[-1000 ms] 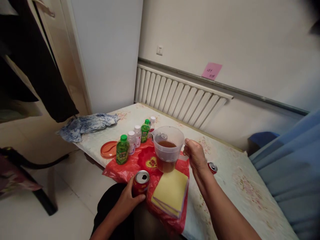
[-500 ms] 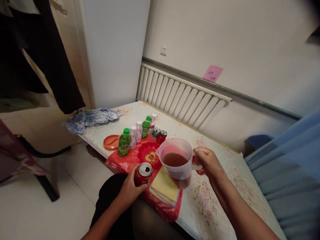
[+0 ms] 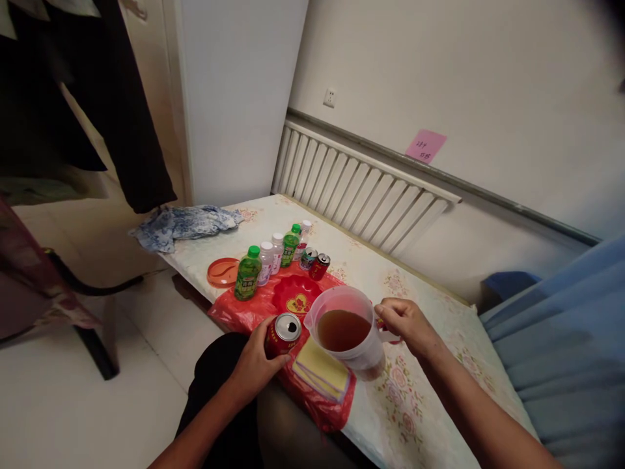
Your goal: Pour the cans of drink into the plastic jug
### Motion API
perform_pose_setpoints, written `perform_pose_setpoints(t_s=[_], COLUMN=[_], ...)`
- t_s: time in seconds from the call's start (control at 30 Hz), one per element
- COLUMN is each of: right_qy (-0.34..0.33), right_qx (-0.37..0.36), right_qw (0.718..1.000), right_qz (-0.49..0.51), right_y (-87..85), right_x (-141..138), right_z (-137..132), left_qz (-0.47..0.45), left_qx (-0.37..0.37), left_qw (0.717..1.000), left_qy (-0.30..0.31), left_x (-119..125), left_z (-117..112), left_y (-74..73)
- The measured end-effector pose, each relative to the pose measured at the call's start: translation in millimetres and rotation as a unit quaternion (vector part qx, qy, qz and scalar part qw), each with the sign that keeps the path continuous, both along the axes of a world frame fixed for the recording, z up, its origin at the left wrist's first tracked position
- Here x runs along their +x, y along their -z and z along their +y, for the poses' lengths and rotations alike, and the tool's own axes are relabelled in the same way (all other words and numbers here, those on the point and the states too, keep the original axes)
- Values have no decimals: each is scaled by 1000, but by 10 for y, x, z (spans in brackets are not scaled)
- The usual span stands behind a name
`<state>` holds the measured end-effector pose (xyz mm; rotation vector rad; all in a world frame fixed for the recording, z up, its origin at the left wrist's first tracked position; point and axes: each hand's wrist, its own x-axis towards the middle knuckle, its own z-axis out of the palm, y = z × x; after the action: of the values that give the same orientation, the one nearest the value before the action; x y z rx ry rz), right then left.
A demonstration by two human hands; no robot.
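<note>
My left hand is wrapped round a dark red drink can, which stays upright with its top opened. By its handle, my right hand grips a translucent plastic measuring jug with brown liquid in it. The jug's spout points at the can, a small gap apart. Below the jug lie folded yellow cloths on a red plastic bag. Just behind sits a red scalloped dish with a gold heart on its base, partly hidden by the can and jug.
Green bottles, white-capped clear bottles and two cans stand behind the dish on a floral-covered table. An orange lid lies at left, near a blue-white cloth. A radiator runs along the wall.
The jug has been lowered slightly and levelled, and my right hand has dropped a little with it. My left hand still holds the can in nearly the same place. The view has shifted slightly.
</note>
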<state>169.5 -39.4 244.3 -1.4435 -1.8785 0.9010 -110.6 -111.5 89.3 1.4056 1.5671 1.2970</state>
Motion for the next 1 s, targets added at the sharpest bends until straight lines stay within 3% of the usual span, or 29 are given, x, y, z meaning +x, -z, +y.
perform_pose_setpoints(t_s=[1.0], right_qy=[-39], right_qx=[-15], right_qw=[992], right_qz=[-119], right_y=[-156], right_x=[-51], right_z=[-66], left_qz=[54], left_qx=[13], left_qw=[998], left_qy=[39], left_x=[84], left_z=[3], left_y=[-17])
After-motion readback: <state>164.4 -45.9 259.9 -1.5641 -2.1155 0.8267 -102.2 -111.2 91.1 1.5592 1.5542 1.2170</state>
